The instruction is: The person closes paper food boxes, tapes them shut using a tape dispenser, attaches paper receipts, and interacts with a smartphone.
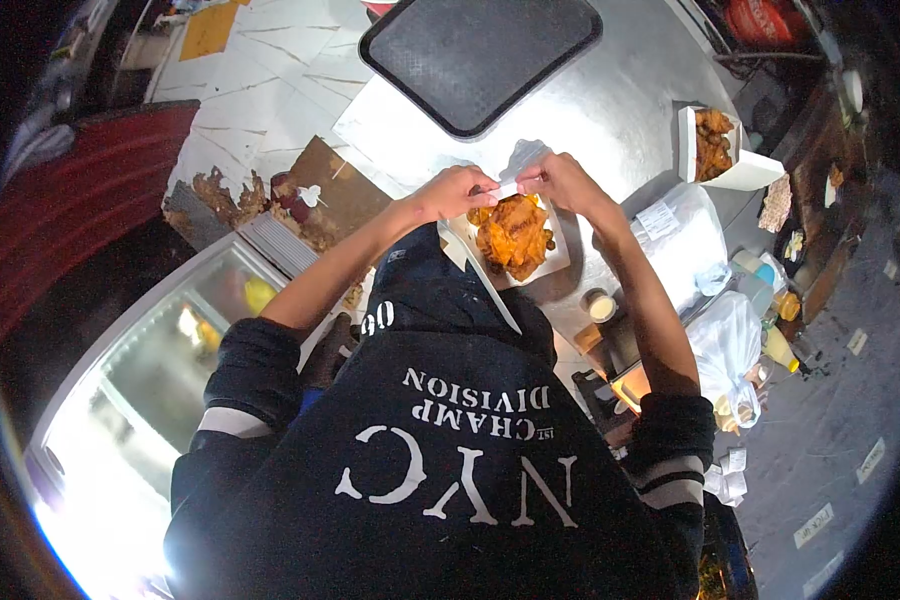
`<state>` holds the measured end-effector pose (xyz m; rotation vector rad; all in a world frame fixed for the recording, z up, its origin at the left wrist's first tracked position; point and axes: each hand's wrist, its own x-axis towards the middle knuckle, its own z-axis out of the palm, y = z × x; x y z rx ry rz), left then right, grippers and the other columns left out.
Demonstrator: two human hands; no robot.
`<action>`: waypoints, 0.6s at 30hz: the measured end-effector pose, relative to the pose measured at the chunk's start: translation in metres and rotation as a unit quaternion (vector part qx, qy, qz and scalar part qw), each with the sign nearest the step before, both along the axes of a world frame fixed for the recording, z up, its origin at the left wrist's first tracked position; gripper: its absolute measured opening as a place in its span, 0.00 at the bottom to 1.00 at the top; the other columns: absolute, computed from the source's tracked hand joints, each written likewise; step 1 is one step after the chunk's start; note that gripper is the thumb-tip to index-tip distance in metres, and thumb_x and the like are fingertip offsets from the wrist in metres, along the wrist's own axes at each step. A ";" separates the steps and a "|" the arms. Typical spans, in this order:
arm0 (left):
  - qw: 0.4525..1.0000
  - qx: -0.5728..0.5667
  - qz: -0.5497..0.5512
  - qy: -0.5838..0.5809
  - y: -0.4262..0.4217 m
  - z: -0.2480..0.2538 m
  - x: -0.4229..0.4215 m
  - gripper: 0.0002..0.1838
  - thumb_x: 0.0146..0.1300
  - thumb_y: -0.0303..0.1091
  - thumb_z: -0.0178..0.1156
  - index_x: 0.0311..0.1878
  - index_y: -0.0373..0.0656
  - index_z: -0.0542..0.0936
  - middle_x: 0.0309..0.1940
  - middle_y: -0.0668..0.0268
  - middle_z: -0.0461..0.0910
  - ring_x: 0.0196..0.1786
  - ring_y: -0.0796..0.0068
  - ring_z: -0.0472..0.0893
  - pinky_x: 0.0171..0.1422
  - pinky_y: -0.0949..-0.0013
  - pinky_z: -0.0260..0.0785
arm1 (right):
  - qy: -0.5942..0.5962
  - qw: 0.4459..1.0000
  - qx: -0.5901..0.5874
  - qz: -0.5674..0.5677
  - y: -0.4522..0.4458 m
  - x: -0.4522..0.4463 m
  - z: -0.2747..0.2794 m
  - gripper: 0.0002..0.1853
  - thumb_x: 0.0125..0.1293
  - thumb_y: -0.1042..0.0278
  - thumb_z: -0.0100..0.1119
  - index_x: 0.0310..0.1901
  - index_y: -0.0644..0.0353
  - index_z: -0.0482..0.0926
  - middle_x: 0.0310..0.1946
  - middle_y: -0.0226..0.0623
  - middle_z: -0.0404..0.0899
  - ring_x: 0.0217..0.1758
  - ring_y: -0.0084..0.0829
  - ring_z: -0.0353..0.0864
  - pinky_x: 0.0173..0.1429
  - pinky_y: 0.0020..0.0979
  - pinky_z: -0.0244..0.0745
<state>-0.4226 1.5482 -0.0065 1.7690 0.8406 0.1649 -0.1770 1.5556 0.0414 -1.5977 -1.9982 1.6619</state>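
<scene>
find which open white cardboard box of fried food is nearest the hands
The white cardboard box at the left hand and right hand, holding orange-coated food; the other white box is farther right, untouched.

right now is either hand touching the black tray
No, the left hand and right hand are at a white piece beside the food, apart from the black tray.

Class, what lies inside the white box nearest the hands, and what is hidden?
Orange-brown food sits in the white box. It hides most of the box's bottom, so whatever lies underneath cannot be seen.
</scene>
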 end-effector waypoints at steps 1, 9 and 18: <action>1.000 0.010 0.007 -0.006 0.001 0.000 0.000 0.15 0.63 0.37 0.65 0.50 0.40 0.84 0.41 0.59 0.85 0.41 0.69 0.83 0.47 0.66 0.75 | -0.008 1.000 0.012 0.002 -0.001 -0.001 0.006 0.13 0.61 0.62 0.65 0.41 0.63 0.86 0.33 0.50 0.85 0.38 0.43 0.86 0.46 0.38 0.78; 0.998 -0.026 0.058 -0.015 0.011 0.023 -0.008 0.09 0.60 0.34 0.64 0.39 0.39 0.82 0.32 0.61 0.83 0.31 0.68 0.82 0.35 0.64 0.74 | -0.068 0.980 0.178 0.059 -0.004 -0.009 0.029 0.10 0.64 0.67 0.58 0.43 0.61 0.83 0.38 0.42 0.83 0.42 0.42 0.83 0.47 0.39 0.78; 0.980 0.167 -0.097 0.042 0.017 0.035 0.007 0.09 0.52 0.25 0.61 0.36 0.39 0.73 0.25 0.56 0.79 0.30 0.52 0.81 0.35 0.53 0.71 | -0.117 0.890 0.373 0.236 -0.010 -0.008 0.016 0.10 0.58 0.70 0.57 0.42 0.55 0.77 0.40 0.31 0.74 0.50 0.34 0.75 0.47 0.32 0.80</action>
